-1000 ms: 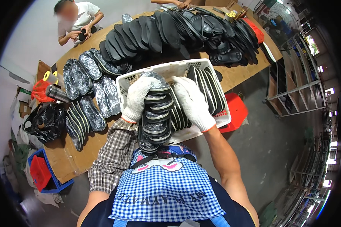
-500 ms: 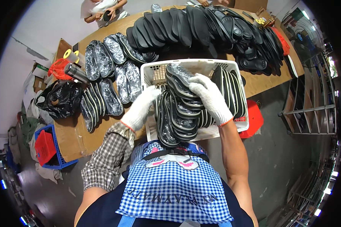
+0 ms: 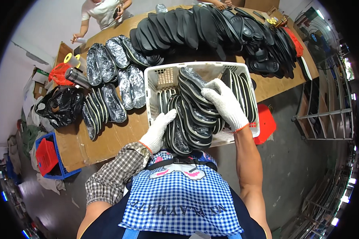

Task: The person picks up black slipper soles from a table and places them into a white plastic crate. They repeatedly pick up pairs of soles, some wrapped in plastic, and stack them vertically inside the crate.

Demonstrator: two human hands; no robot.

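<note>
A white plastic basket [image 3: 150,85] holds black shoe soles with pale edges, many wrapped in shiny clear film. Toward me a leaning stack of wrapped shoe soles [image 3: 189,115] runs down the middle of it. My right hand [image 3: 225,102], in a white knit glove, is closed on the stack's upper right side. Low on the left of the same stack is my left hand [image 3: 159,130], gloved too; it grips the soles' edge, and some of its fingers are hidden. A second row of soles [image 3: 240,93] stands upright on the basket's right side.
Wrapped soles [image 3: 105,63] lie left of the basket on the brown table [image 3: 73,145]. Black unwrapped soles [image 3: 175,30] line its far side. A steel flask [image 3: 77,77], a black bag [image 3: 62,105] and a red stool [image 3: 266,124] are nearby. A co-worker [image 3: 103,14] stands beyond.
My left hand has moved from the basket's left rim down and right to the stack's near side. My right hand and the upper soles have shifted slightly right. The co-worker's arm has reached out leftward.
</note>
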